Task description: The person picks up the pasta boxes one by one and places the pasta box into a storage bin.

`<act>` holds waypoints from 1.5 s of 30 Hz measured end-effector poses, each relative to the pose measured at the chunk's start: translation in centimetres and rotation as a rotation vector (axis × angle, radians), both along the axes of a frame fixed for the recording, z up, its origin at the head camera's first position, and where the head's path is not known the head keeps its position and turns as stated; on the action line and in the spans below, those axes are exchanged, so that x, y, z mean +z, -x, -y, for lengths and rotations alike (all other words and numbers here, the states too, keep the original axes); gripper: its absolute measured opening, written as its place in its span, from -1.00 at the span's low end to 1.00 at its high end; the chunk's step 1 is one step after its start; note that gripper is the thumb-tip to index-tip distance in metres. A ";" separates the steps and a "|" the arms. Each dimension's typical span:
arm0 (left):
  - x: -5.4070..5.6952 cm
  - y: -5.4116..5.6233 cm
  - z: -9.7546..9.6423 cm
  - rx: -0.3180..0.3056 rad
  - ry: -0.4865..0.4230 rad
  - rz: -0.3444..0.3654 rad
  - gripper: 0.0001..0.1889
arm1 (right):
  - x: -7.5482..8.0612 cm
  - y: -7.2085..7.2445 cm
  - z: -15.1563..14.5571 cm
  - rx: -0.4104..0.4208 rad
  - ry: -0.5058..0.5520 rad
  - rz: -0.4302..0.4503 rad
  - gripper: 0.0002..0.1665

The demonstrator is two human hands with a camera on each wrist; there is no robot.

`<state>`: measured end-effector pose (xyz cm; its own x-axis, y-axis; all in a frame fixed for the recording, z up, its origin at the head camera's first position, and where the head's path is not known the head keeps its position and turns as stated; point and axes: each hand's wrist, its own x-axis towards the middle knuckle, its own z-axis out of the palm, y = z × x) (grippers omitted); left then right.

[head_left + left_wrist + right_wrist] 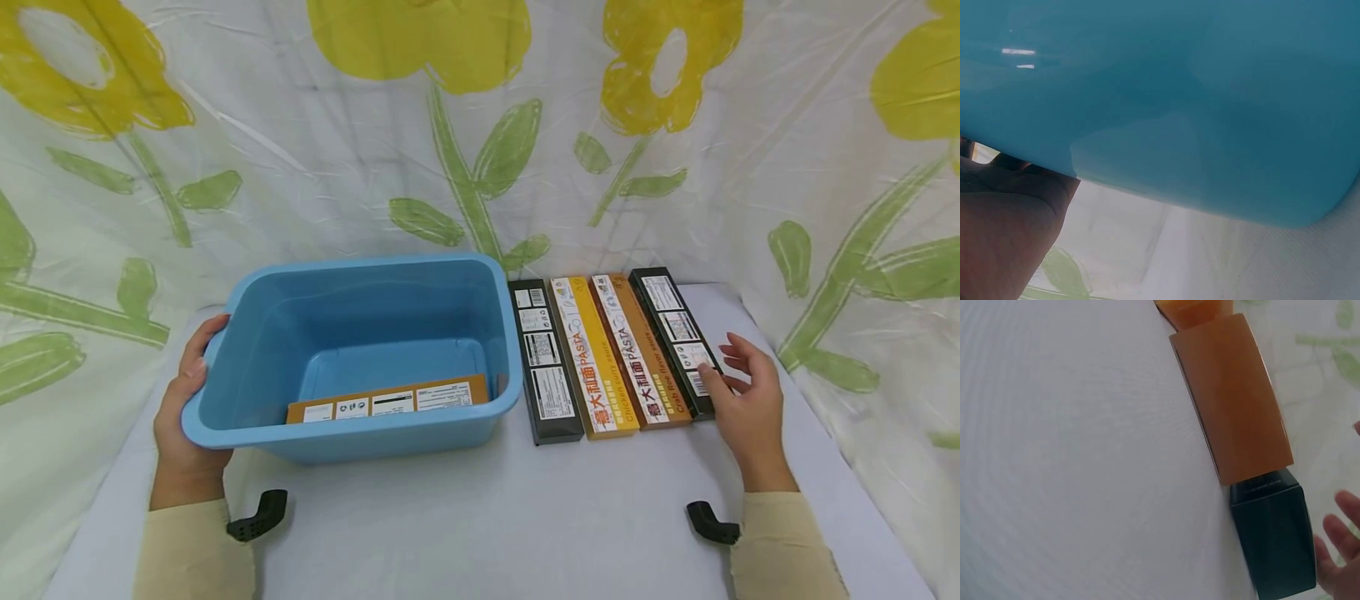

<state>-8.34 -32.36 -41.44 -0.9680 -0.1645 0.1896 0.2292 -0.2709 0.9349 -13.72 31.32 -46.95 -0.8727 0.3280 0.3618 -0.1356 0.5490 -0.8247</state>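
My left hand [191, 408] holds the left end of a light blue plastic basin [382, 437], thumb near the rim. In the left wrist view the basin's glossy wall [1179, 112] fills most of the picture, with the palm [1010, 219] against its lower edge. Inside the basin lies an orange-brown box [390, 401] with white labels. My right hand [750, 408] is at the near end of a black box [670, 333], thumb over its top and fingers spread along its right side. The right wrist view shows the ends of this dark box [1275, 540] and the brown one [1232, 400].
Left of that black box lie a brown crab roe pasta box [643, 354], a yellow chicken curry pasta box [595, 358] and another black box [545, 358], side by side against the basin. A white cloth [480, 525] covers the table; a flowered curtain [337, 167] hangs behind.
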 end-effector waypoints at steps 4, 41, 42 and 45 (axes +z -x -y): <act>-0.1 0.0 0.1 0.004 0.006 -0.006 -0.31 | -0.3 0.0 -0.3 0.003 -0.019 0.071 -0.22; -0.3 0.1 0.2 -0.003 0.015 -0.018 -0.31 | -1.5 0.0 -2.0 0.029 -0.167 0.447 -0.01; -0.3 0.1 0.2 -0.004 0.015 -0.021 -0.31 | -1.5 0.1 -2.0 0.034 -0.168 0.451 0.00; -0.3 0.1 0.3 -0.011 0.011 -0.028 -0.31 | -1.6 0.2 -2.2 0.054 -0.193 0.461 0.06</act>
